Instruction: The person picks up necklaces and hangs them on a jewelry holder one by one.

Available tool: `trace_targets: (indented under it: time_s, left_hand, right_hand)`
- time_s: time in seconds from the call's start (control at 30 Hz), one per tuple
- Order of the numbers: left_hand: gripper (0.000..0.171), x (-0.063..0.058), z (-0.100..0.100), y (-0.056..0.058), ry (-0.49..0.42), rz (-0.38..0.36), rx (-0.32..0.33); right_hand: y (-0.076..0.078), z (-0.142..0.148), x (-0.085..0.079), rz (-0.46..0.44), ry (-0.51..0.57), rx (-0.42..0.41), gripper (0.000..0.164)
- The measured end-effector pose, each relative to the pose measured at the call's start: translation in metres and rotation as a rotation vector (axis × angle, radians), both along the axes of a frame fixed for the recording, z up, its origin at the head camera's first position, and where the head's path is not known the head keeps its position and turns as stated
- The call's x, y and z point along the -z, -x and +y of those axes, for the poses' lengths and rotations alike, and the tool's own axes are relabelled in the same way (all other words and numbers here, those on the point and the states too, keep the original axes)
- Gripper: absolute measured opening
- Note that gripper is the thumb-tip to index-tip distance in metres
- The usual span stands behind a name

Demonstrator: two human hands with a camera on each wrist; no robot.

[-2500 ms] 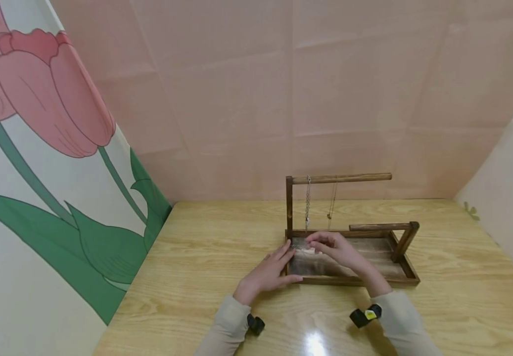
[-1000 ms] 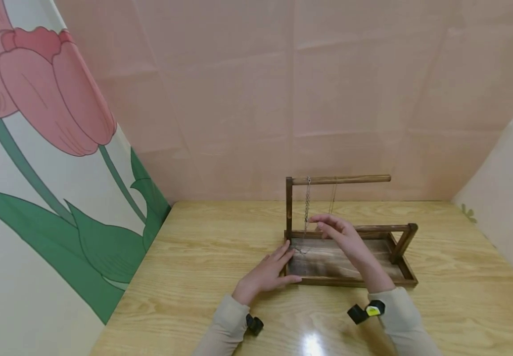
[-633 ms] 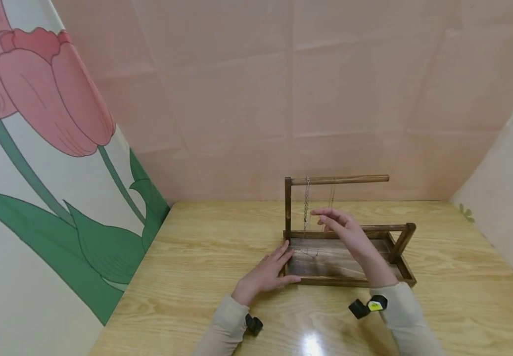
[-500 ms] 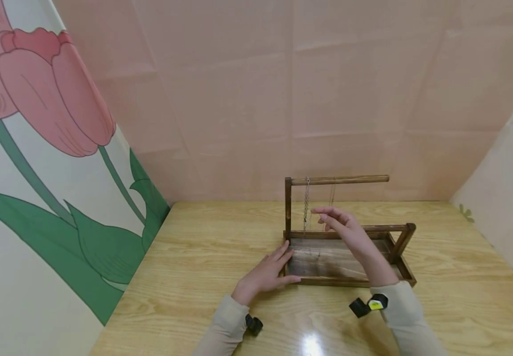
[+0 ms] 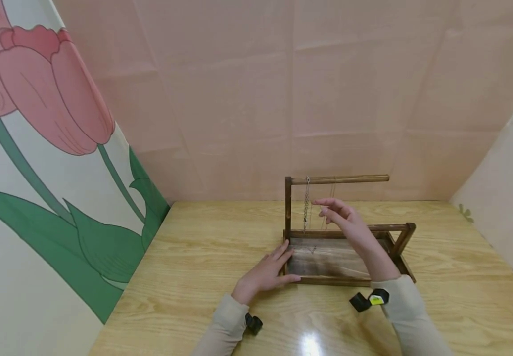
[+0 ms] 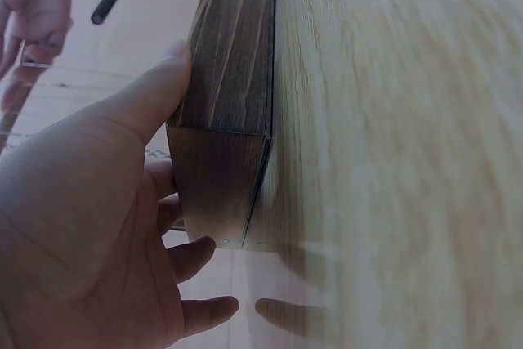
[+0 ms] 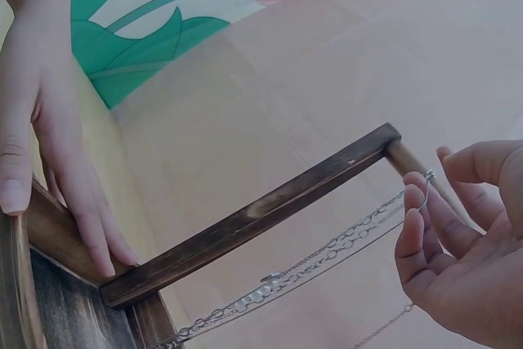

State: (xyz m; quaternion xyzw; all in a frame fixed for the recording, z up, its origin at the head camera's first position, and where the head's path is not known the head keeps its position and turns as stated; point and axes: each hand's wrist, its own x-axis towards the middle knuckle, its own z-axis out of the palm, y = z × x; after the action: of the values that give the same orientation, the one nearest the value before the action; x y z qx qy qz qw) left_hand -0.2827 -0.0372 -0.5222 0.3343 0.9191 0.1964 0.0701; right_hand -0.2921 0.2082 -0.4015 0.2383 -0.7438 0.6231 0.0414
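Observation:
A dark wooden jewelry stand (image 5: pixel 363 282) has a tray base and two raised bars. My left hand (image 5: pixel 265 277) rests on the tray's left end, fingers nearly straight over the side and thumb along the front wall (image 6: pixel 225 46). My right hand (image 5: pixel 345 215) is raised over the tray, thumb and fingertips pinching a thin necklace (image 7: pixel 380 334). Its fine strands run down from the fingers toward the tray floor. Just left of it, a silver chain necklace (image 5: pixel 306 205) hangs from the tall bar (image 5: pixel 358 178). A finer gold-toned necklace (image 5: pixel 333 190) hangs behind the right hand, its lower part hidden.
On the stand's right side, a lower bar (image 5: pixel 387 228) juts left from a short post (image 5: pixel 402 241), partly behind the right forearm. The stand sits on a wood-grain table (image 5: pixel 211 237). A pink cloth backdrop (image 5: pixel 238 123) rises behind the table.
My right hand has risen from low over the tray to about mid-height of the tall post, drawing the thin necklace up with it. The left hand has stayed on the tray's left end.

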Motion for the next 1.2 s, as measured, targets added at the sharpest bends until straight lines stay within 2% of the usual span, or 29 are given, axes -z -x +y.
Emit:
trace_targets:
  time_s: [0.33,0.63,0.87,1.2]
  left_hand:
    - [0.082,-0.003,0.0,-0.001,0.0,-0.005,0.001]
    - [0.082,-0.002,-0.001,-0.001,0.004,-0.01,-0.003]
    - [0.083,0.001,0.0,0.001,0.003,-0.007,0.001]
    - [0.082,0.0,0.0,0.001,0.004,0.008,0.003]
  right_hand:
    - [0.0,0.004,-0.005,-0.018,-0.002,0.033,0.038]
    - [0.001,0.01,-0.009,0.021,0.025,0.026,0.037]
    - [0.001,0.014,-0.014,0.027,0.016,0.077,0.034]
    - [0.005,0.02,-0.02,0.041,0.034,0.08,0.038]
